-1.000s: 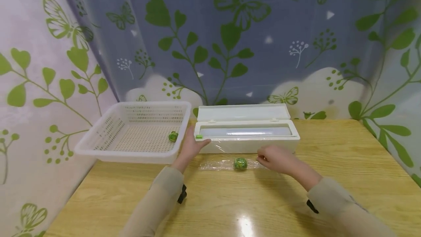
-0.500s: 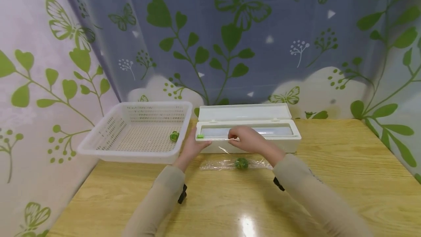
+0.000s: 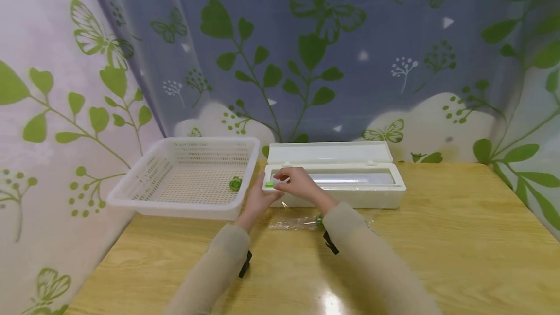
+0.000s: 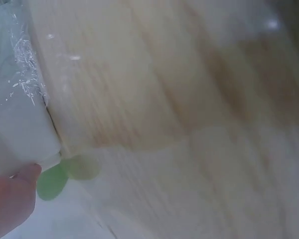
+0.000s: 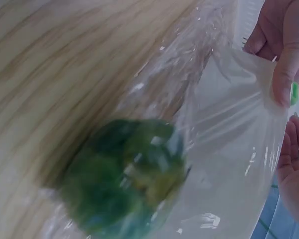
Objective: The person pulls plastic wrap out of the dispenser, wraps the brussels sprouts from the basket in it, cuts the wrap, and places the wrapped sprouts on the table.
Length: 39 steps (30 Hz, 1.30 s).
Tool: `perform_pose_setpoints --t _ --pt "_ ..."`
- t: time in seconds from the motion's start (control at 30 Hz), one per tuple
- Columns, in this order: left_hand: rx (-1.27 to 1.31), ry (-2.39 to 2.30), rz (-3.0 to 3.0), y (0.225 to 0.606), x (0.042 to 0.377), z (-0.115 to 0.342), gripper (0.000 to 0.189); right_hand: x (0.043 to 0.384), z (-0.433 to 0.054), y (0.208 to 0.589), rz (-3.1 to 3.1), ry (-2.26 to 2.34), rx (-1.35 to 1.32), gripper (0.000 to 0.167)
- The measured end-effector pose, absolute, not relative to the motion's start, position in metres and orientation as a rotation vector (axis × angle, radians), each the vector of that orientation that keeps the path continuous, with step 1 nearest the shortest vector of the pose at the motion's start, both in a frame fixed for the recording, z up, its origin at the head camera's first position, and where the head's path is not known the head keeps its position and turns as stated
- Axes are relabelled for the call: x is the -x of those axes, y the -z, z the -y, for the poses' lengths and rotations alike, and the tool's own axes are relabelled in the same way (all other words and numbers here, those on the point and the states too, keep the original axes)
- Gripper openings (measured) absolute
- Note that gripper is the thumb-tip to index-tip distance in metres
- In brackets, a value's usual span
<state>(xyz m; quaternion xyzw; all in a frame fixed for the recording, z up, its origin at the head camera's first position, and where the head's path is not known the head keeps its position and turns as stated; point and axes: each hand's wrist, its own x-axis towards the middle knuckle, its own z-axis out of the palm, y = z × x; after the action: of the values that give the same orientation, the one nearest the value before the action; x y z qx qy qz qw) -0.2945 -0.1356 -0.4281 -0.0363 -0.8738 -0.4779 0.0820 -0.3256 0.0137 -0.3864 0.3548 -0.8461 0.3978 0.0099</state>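
A long white cling film dispenser (image 3: 341,199) lies on the table with its lid (image 3: 330,152) raised. At its left end my left hand (image 3: 257,203) grips the casing, thumb on the front. My right hand (image 3: 298,183) hovers over that same end, thumb and index finger apart beside a green slider (image 3: 270,184). In the right wrist view the slider lies between the two hands. Cling film (image 3: 293,223) stretches down the dispenser's front onto the table. A round green ball (image 5: 122,179) sits on or under this film, mostly hidden by my right sleeve in the head view.
A white perforated basket (image 3: 175,206) stands left of the dispenser, close to my left hand. Inside it, near the right wall, lies another green ball (image 3: 235,183). The wooden table (image 3: 284,276) meets a patterned curtain (image 3: 350,86) behind.
My right hand has left the film's right end beside the ball and travelled up and left across the dispenser to the slider. The left hand has kept its place.
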Motion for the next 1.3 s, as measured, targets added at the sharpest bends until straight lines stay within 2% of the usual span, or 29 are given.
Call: perform_pose_setpoints --t 0.73,1.13,1.3 --pt "0.137 1.452 2.647 0.428 0.299 0.139 0.075 0.32 0.018 0.391 2.646 -0.984 -0.936 0.005" --pt "0.24 1.3 2.683 0.425 0.3 0.14 0.07 0.318 0.02 0.386 2.691 -0.766 -0.895 0.012" --pt "0.209 1.327 2.709 0.423 0.298 0.141 0.071 0.316 0.021 0.385 2.696 -0.722 -0.892 0.013"
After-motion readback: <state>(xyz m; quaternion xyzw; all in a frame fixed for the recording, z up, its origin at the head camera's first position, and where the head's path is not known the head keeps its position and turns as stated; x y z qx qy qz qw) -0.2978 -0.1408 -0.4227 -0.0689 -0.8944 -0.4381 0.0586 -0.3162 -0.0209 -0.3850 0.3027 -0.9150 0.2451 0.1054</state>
